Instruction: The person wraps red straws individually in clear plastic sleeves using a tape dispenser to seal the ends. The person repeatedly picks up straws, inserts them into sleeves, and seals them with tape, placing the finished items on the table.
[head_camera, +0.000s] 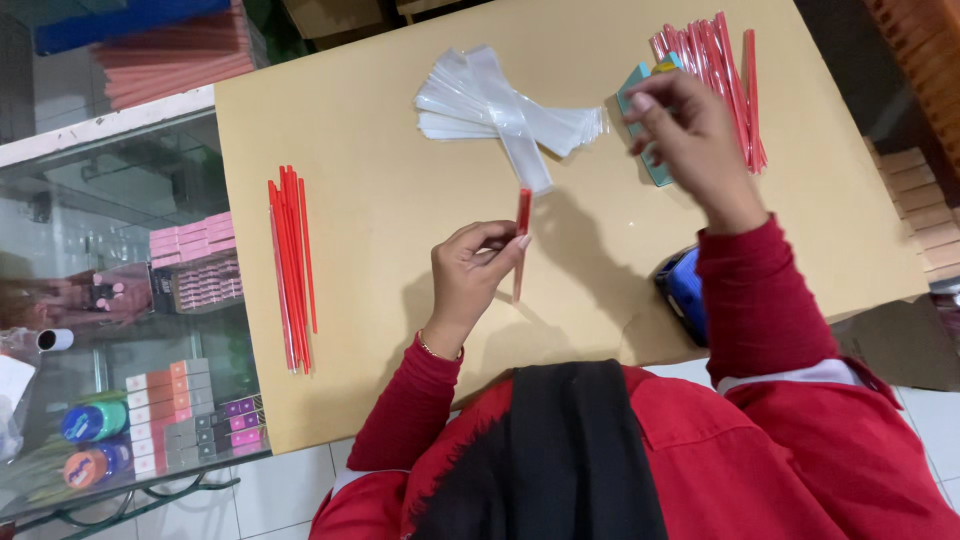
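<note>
The tan tabletop (400, 300) is filling most of the view, with a glass case (110, 330) of small boxes standing at its 9 o'clock side. Clear sleeves (500, 110) are lying fanned out near 12 o'clock. A red stick pile (725, 70) is lying at 1 o'clock, and a stick row (292, 265) is lying at 9 o'clock. A blue tool (685, 290) is sitting at 4 o'clock. The right hand (685, 140) is hovering beside the 1 o'clock pile, fingers curled over a teal card (650, 160); whether its grip is holding anything, I cannot tell. The left hand (480, 270), at centre, is pinching one sleeved stick (521, 235) upright, grip clenched on it.
</note>
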